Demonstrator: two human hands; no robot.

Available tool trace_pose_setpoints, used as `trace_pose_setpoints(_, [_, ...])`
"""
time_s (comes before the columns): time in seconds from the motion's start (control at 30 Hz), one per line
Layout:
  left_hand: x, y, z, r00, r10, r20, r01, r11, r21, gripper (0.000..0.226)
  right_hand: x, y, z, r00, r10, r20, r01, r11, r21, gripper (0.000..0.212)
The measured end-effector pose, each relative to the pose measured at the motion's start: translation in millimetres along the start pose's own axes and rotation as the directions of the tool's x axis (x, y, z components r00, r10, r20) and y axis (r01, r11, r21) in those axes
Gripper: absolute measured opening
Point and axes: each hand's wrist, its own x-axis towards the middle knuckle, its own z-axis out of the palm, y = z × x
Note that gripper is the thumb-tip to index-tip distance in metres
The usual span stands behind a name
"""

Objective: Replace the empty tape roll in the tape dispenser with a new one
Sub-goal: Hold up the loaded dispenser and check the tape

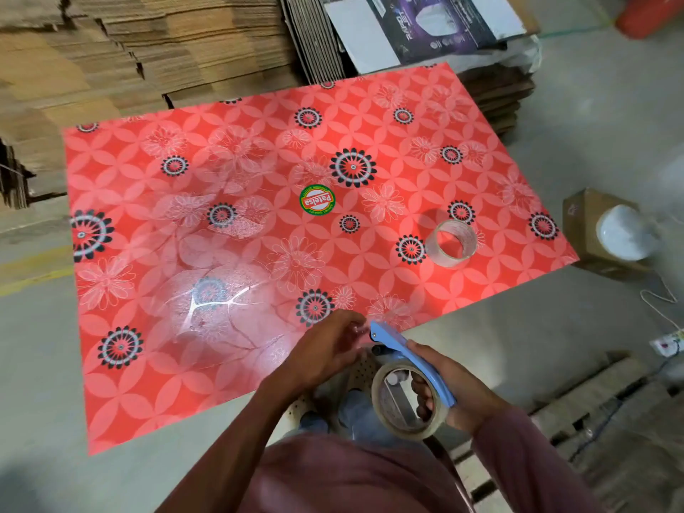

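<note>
My right hand (449,386) grips a blue tape dispenser (407,355) by its handle, just off the table's near edge. A roll of clear tape (399,420) sits in the dispenser, its open core facing me. My left hand (329,346) is at the dispenser's front tip, its fingers pinching what looks like the loose clear tape end; the fingertips are blurred. A second roll of clear tape (451,243), thin-walled, lies on its side on the red flowered table (229,327), at the right and well away from both hands.
Flattened cardboard stacks (148,50) rise behind the table. A printed carton (436,27) lies on them at the back right. A brown box with a white lamp bulb (622,235) stands on the floor to the right, near a white cord (662,309).
</note>
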Motion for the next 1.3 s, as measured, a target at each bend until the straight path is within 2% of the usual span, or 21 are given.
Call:
trace_pose_setpoints(0.1, [-6.6, 0.5, -2.4, 0.99, 0.077, -0.123, -0.078, 0.997, -0.006, 0.016, -3.2, -6.8, 8.9, 0.999, 0.035, 0.017, -0.033, 0.997, -0.064, 0.04])
trace_pose_setpoints(0.17, [-9.0, 4.0, -9.2, 0.977, 0.139, -0.16, -0.126, 0.988, 0.089, 0.006, -11.0, -12.9, 19.1, 0.998, 0.035, 0.044, -0.032, 0.997, -0.063, 0.059])
trace_pose_setpoints(0.23, [-12.6, 8.3, -16.3, 0.969, 0.176, -0.171, -0.162, 0.982, 0.096, 0.009, -22.6, -20.7, 35.2, 0.997, 0.08, 0.025, -0.079, 0.996, -0.037, 0.064])
trace_pose_setpoints(0.37, [-17.1, 14.6, -33.5, 0.979, 0.123, -0.16, -0.128, 0.992, -0.02, 0.01, -7.6, -16.2, 27.7, 0.982, 0.131, 0.133, -0.129, 0.991, -0.024, 0.048])
trace_pose_setpoints(0.47, [-19.1, 15.7, -45.4, 0.988, 0.055, -0.144, -0.069, 0.993, -0.097, 0.013, -9.8, -20.0, 31.0, 0.979, 0.101, 0.176, -0.1, 0.995, -0.014, 0.055])
trace_pose_setpoints(0.57, [-23.7, 19.7, -60.4, 0.99, 0.062, -0.13, -0.08, 0.987, -0.142, 0.018, -3.8, -27.9, 30.8, 0.977, 0.101, 0.187, -0.106, 0.994, 0.018, 0.069])
trace_pose_setpoints(0.63, [-25.9, 19.1, -70.4, 0.99, 0.076, -0.119, -0.091, 0.988, -0.127, 0.014, 2.1, -34.9, 29.5, 0.985, 0.053, 0.165, -0.061, 0.997, 0.046, 0.072])
trace_pose_setpoints(0.7, [-28.4, 17.8, -78.8, 0.991, 0.06, -0.121, -0.072, 0.992, -0.099, 0.01, 3.7, -42.0, 33.4, 0.986, -0.004, 0.164, -0.003, 0.999, 0.045, 0.064])
trace_pose_setpoints(0.8, [-32.3, 16.7, -92.0, 0.989, 0.021, -0.145, -0.031, 0.997, -0.064, 0.009, 8.2, -49.2, 37.2, 0.973, -0.035, 0.227, 0.06, 0.993, -0.104, 0.055])
trace_pose_setpoints(0.9, [-35.0, 20.4, -105.0, 0.988, 0.023, -0.152, -0.027, 0.999, -0.025, 0.007, 21.8, -55.0, 36.2, 0.966, -0.058, 0.253, 0.145, 0.929, -0.341, 0.064])
trace_pose_setpoints(1.07, [-34.6, 23.3, -111.5, 0.994, 0.001, -0.111, 0.012, 0.993, 0.118, 0.012, 35.9, -73.8, 48.0, 0.926, -0.169, 0.336, 0.341, 0.755, -0.56, 0.034])
trace_pose_setpoints(1.2, [-27.8, 24.6, -110.6, 0.995, -0.009, -0.097, 0.024, 0.987, 0.156, 0.007, 51.9, -101.5, 54.3, 0.887, -0.223, 0.404, 0.455, 0.569, -0.685, 0.022])
trace_pose_setpoints(1.3, [-16.2, 25.4, -107.0, 0.994, -0.02, -0.103, 0.041, 0.978, 0.202, 0.007, 62.2, -131.0, 60.8, 0.864, -0.226, 0.45, 0.503, 0.326, -0.801, 0.002])
